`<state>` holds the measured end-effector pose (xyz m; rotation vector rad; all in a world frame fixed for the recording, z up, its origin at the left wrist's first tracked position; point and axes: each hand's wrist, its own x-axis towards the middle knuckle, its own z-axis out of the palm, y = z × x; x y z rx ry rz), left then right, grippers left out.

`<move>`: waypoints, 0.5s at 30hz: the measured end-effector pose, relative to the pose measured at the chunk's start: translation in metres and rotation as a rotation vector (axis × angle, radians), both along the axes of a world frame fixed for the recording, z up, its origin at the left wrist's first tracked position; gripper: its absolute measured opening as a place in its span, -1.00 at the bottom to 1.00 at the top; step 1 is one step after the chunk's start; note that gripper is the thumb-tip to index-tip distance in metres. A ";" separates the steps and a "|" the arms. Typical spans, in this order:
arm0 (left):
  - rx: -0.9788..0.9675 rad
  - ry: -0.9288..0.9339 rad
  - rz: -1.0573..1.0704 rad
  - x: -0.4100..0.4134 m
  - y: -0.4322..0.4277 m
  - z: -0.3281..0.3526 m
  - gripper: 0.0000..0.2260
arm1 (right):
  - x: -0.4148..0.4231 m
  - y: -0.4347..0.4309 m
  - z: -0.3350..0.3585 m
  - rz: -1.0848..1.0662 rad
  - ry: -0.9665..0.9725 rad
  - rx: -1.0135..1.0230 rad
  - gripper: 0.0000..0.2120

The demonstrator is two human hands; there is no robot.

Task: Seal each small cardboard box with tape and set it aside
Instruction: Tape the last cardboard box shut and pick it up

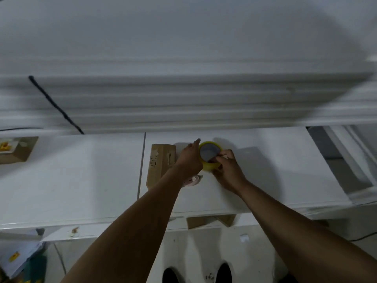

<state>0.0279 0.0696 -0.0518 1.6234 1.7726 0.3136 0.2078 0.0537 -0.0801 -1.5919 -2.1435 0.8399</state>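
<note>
On the white counter [265, 160], both hands clamp the yellow tape roll [210, 156], left hand [188, 160] gripping its side, right hand [228, 170] pinching its edge, beside a small cardboard box [160, 162].

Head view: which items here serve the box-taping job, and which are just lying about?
In use:
- yellow tape roll, held by left hand and right hand
- tall brown cardboard box beside it

Lying about:
- pinkish object under the left wrist
- brown box at far left
- black cable
</note>
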 end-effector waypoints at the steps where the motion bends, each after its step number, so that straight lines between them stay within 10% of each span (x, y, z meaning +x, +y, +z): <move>1: 0.027 0.011 0.006 0.000 0.000 -0.004 -0.26 | 0.001 0.002 -0.003 0.006 -0.003 0.000 -0.72; 8: 0.072 0.007 -0.042 -0.002 0.007 0.001 -0.43 | 0.005 0.002 0.003 0.001 -0.055 0.027 -0.76; 15: -0.112 -0.512 0.206 -0.007 -0.005 0.031 -0.63 | 0.040 -0.005 0.022 0.032 0.091 0.143 -0.81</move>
